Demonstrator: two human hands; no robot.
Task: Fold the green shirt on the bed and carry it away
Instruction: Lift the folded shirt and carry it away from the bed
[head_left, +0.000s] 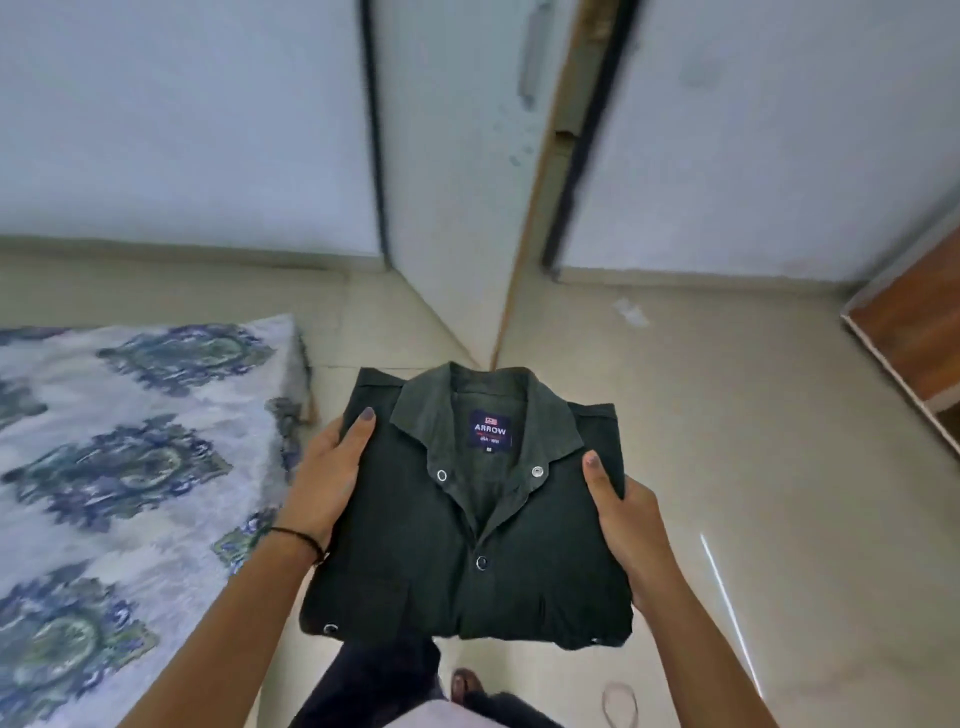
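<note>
The bed (130, 467) lies off to the left, its patterned sheet bare on the part in view. Beside it the left hand (324, 478) clasps the shirt's (467, 545) left edge, thumb laid on top near the collar, the other fingers tucked out of sight beneath. The shirt itself sits flat between the two hands, folded into a neat rectangle, collar up and pointing away, held clear of the bed and over the floor (727, 441). The right hand (623, 525) grips the opposite edge the same way, thumb pressed on the cloth, fingers hidden under it. Folding looks finished; this is the carrying step. Ahead stands a door (467, 182), ajar. The next move calls for walking on with both grips level, so the folds do not slip open.
</note>
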